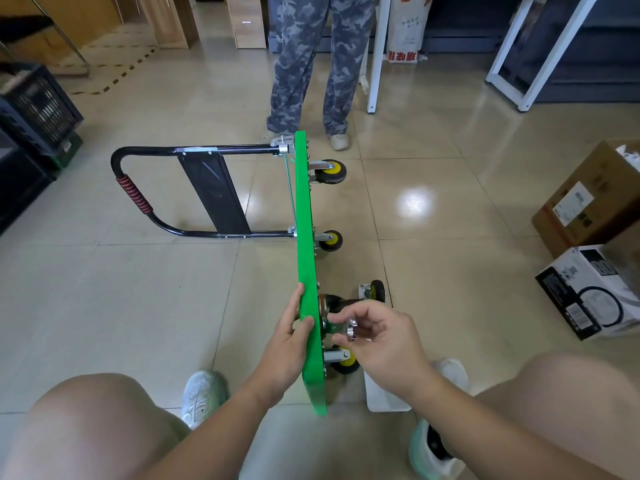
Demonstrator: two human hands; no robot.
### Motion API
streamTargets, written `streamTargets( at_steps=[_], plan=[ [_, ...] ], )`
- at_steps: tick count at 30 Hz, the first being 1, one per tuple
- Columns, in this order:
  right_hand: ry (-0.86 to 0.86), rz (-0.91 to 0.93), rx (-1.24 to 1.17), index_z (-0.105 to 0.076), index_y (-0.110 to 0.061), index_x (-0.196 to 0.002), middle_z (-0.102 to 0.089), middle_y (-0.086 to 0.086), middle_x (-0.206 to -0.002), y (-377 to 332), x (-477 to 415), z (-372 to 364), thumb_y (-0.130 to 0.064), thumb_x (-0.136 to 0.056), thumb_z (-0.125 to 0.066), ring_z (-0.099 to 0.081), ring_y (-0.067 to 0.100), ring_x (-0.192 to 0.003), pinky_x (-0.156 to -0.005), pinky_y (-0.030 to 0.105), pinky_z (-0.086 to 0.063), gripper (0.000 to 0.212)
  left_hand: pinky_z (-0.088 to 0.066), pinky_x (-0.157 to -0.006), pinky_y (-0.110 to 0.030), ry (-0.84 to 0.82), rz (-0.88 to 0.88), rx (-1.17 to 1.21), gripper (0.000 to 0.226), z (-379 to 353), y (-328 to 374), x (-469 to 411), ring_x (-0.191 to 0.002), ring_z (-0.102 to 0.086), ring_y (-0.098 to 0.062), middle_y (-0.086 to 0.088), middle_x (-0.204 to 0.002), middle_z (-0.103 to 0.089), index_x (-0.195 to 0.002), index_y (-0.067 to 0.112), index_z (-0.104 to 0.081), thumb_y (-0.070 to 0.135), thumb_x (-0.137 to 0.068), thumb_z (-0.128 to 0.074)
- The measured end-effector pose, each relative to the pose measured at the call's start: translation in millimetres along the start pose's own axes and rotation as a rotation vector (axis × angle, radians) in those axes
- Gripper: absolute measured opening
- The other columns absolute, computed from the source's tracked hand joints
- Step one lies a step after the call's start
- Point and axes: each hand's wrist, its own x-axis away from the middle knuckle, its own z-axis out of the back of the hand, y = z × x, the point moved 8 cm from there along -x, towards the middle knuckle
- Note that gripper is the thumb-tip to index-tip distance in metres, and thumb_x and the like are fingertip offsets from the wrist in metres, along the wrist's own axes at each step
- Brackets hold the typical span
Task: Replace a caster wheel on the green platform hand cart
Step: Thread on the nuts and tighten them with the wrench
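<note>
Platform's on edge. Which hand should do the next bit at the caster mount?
Right, probably. The right hand pinches a small metal part on the wheel side; the left hand grips the green platform by its edge, steadying it.

The green deck (306, 271) stands on edge as a wall between my hands, and my left hand (291, 337) grips its rim. On its right side, three mounted wheels (333, 240) stick out. My right hand (384, 341), pinching a metal part (352, 329), fills the gap between the nearer two, with a loose caster (375, 291) on the floor just beyond. Further right, open tiles (450, 237) reach the boxes (588, 202). Left, the handle (145, 199) lies across the far floor.
</note>
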Motion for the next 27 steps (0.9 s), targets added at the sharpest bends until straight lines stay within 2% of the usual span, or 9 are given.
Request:
streamTargets(
  at_steps=[4, 7, 10, 12, 14, 18, 21, 23, 27],
  plan=[
    [-0.026, -0.012, 0.023, -0.071, -0.018, -0.084, -0.076, 0.002, -0.093, 6.0, -2.7, -7.7, 0.021, -0.075, -0.071, -0.074, 0.017, -0.083, -0.079, 0.027, -0.060, 0.041, -0.045, -0.113, -0.044, 0.006, -0.004, -0.016, 0.055, -0.4, -0.4, -0.5, -0.129, -0.059, -0.011, 0.016, -0.150, -0.051, -0.140, 0.075, -0.029, 0.031, -0.109, -0.042],
    [-0.046, -0.006, 0.066, -0.070, -0.019, -0.086, -0.075, -0.001, -0.091, 5.8, -9.3, -11.0, 0.017, -0.076, -0.073, -0.074, 0.014, -0.084, -0.079, 0.024, -0.058, 0.037, -0.045, -0.114, -0.044, 0.010, 0.003, -0.022, 0.055, -0.8, -1.0, -0.3, -0.129, -0.059, -0.012, 0.016, -0.150, -0.052, -0.139, 0.076, -0.029, 0.032, -0.109, -0.043],
    [-0.067, -0.044, 0.052, -0.069, -0.019, -0.085, -0.075, 0.000, -0.087, 0.8, -23.8, -15.8, 0.015, -0.077, -0.074, -0.074, 0.012, -0.085, -0.082, 0.023, -0.058, 0.035, -0.042, -0.116, -0.039, 0.018, 0.006, -0.030, 0.055, -0.9, 1.8, 1.6, -0.131, -0.056, -0.005, 0.022, -0.150, -0.050, -0.140, 0.075, -0.030, 0.032, -0.109, -0.043],
    [-0.059, -0.077, 0.066, -0.069, -0.021, -0.088, -0.076, -0.005, -0.085, -3.0, -40.3, -16.2, 0.011, -0.078, -0.074, -0.074, 0.012, -0.087, -0.085, 0.025, -0.058, 0.033, -0.045, -0.113, -0.037, 0.023, 0.013, -0.042, 0.056, -1.5, 2.6, 2.1, -0.124, -0.060, -0.006, 0.024, -0.145, -0.052, -0.135, 0.079, -0.031, 0.031, -0.109, -0.043],
    [-0.055, -0.115, 0.119, -0.068, -0.026, -0.089, -0.075, -0.008, -0.086, -4.9, -61.8, -15.3, 0.003, -0.080, -0.076, -0.073, 0.008, -0.087, -0.084, 0.026, -0.059, 0.032, -0.049, -0.108, -0.040, 0.042, 0.029, -0.053, 0.058, 0.1, 1.3, 1.6, -0.115, -0.064, -0.014, 0.022, -0.135, -0.059, -0.129, 0.083, -0.031, 0.029, -0.109, -0.042],
    [-0.105, -0.235, 0.219, -0.067, -0.025, -0.089, -0.073, -0.009, -0.087, 2.8, -103.7, -19.0, -0.003, -0.082, -0.077, -0.071, 0.007, -0.083, -0.073, 0.019, -0.058, 0.025, -0.049, -0.108, -0.048, 0.039, 0.036, -0.041, 0.057, 1.0, -2.8, -2.1, -0.114, -0.065, -0.021, 0.017, -0.122, -0.064, -0.132, 0.081, -0.034, 0.029, -0.109, -0.042],
    [-0.146, -0.354, 0.133, -0.067, -0.018, -0.088, -0.074, 0.000, -0.089, 13.8, -119.0, -22.9, 0.001, -0.082, -0.076, -0.073, 0.017, -0.087, -0.078, 0.031, -0.062, 0.022, -0.049, -0.107, -0.047, 0.023, 0.035, -0.028, 0.056, 1.6, -4.4, -4.9, -0.114, -0.065, -0.025, 0.026, -0.111, -0.065, -0.134, 0.078, -0.035, 0.028, -0.109, -0.042],
    [-0.155, -0.417, 0.090, -0.068, -0.013, -0.088, -0.075, 0.006, -0.091, 21.0, -123.2, -22.7, 0.004, -0.082, -0.075, -0.074, 0.020, -0.090, -0.081, 0.033, -0.062, 0.019, -0.049, -0.107, -0.045, 0.011, 0.035, -0.027, 0.056, 1.6, -5.5, -6.1, -0.115, -0.065, -0.022, 0.032, -0.108, -0.064, -0.136, 0.077, -0.034, 0.028, -0.109, -0.042],
    [-0.100, -0.467, 0.014, -0.069, -0.009, -0.089, -0.075, 0.009, -0.089, 30.5, -123.3, -15.5, 0.005, -0.081, -0.076, -0.075, 0.024, -0.088, -0.086, 0.042, -0.061, 0.018, -0.050, -0.107, -0.044, 0.023, 0.029, -0.033, 0.056, 2.7, -5.8, -5.7, -0.114, -0.064, -0.022, 0.022, -0.116, -0.063, -0.135, 0.078, -0.033, 0.029, -0.109, -0.042]
  ],
)
